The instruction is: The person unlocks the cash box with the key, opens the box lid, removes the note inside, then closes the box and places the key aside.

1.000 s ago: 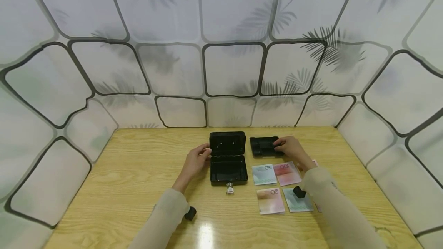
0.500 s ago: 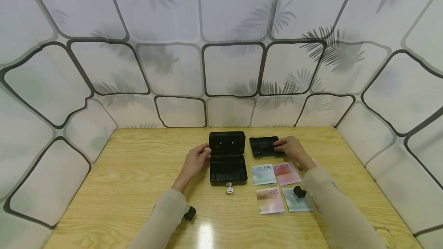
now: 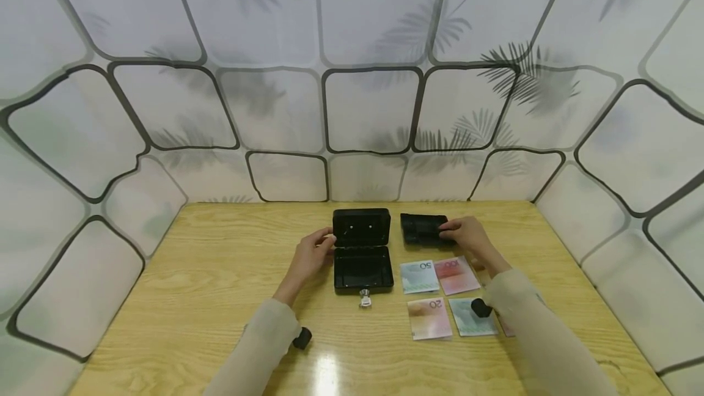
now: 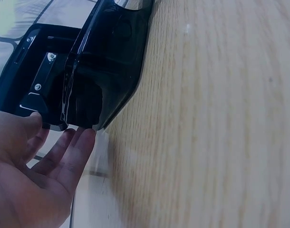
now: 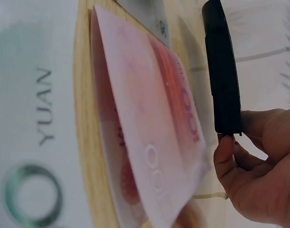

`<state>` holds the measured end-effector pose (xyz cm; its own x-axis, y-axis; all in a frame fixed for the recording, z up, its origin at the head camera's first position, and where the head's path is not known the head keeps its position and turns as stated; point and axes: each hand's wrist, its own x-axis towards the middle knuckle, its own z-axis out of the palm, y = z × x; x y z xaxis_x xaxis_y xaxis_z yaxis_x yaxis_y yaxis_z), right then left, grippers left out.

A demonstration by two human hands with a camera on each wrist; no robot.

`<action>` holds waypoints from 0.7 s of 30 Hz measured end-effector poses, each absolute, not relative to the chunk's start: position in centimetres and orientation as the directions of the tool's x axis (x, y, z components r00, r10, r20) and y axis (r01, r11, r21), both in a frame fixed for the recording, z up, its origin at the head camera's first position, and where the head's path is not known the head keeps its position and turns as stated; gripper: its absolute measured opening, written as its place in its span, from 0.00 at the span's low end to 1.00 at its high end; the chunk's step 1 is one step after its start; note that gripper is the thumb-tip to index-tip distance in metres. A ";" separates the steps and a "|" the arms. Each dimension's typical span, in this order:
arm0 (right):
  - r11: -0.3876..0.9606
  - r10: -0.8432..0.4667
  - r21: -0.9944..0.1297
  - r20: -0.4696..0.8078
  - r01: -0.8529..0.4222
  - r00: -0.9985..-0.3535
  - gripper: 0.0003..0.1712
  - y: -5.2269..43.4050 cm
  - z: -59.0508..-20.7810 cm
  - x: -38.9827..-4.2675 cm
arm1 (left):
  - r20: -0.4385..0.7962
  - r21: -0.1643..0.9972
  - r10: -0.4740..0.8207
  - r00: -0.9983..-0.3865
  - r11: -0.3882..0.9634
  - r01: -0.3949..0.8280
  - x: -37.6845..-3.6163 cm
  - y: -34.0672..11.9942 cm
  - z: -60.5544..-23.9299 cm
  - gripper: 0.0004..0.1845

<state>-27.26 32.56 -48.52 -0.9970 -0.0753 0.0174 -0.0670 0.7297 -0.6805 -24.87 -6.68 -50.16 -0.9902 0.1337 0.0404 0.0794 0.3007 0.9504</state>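
Plastic, by the look of it, makes up the black tray (image 3: 422, 229) that the right hand (image 3: 467, 234) grips by its right end, fingers curled round the edge; it sits on or just above the table (image 3: 192, 274), right of the open box, beyond the banknotes. It looks light and stiff, likely a bit smooth, so holding it at the rim as the hand does seems sound; its short ends offer the surest hold. It is a shallow, dark, rectangular insert with moulded hollows, seen edge-on as a thin black slab (image 5: 222, 71) in the right wrist view. The left hand (image 3: 312, 256) rests with fairly straight fingers (image 4: 71, 147) against the left side of the black box (image 3: 363, 249), near the hinge of its raised lid, holding nothing. A key (image 3: 365, 299) hangs from the front lock. Banknotes lie just right of the box: a 50 (image 3: 419, 276), a red 100 (image 3: 455, 275), a 20 (image 3: 430, 319) and one more (image 3: 467, 318).
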 end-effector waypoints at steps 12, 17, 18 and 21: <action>0.677 -0.026 -0.735 0.014 -0.028 -1.000 0.14 31.9 -46.0 -25.6 | 0.034 0.953 0.131 -0.991 0.295 0.072 -24.9 -6.6 -50.1 0.20; 0.703 -0.032 -0.710 0.035 -0.048 -0.999 0.13 31.3 -44.9 -24.2 | 0.038 0.950 0.134 -0.990 0.303 0.077 -24.9 -6.6 -50.0 0.20; 0.704 -0.033 -0.708 0.038 -0.050 -0.999 0.13 31.2 -44.8 -23.9 | 0.036 0.951 0.134 -0.990 0.301 0.076 -24.9 -6.6 -50.0 0.20; 0.702 -0.036 -0.710 0.038 -0.052 -0.999 0.13 31.0 -44.2 -23.0 | 0.033 0.955 0.132 -0.991 0.288 0.070 -24.8 -6.6 -50.0 0.20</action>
